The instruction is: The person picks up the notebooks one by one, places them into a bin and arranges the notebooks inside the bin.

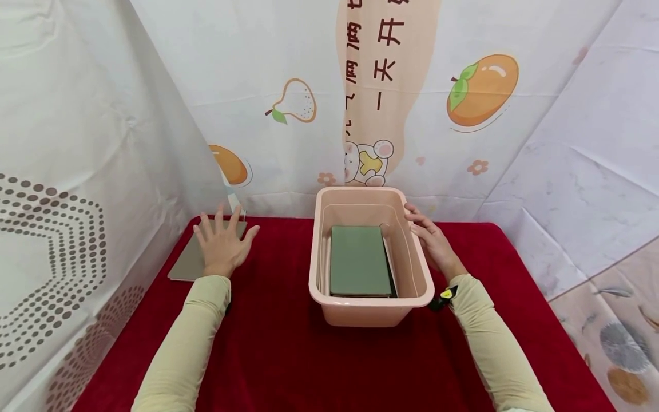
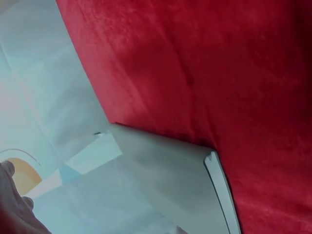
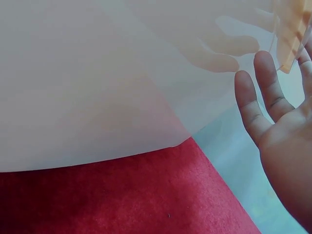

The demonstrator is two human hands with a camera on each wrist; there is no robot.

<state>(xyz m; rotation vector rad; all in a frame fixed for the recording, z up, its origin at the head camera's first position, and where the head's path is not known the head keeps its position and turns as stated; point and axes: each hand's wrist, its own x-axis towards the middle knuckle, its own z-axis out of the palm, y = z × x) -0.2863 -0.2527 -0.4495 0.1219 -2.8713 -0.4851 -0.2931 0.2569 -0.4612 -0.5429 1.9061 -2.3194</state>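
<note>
My left hand hovers with fingers spread over a grey notebook at the table's far left corner. The left wrist view shows that notebook's cover and its white page edges; the hand's fingers appear at the lower left. On the other side, my right hand is at the right wall of a pink plastic tub, fingertips right at the rim. The right wrist view has its fingers extended alongside the tub's wall. Inside the tub lies a green notebook, with a dark edge beneath it.
A red cloth covers the table. Printed white curtains stand behind the table and along both sides. A dark wrist strap with a yellow label is on the right wrist, close to the tub.
</note>
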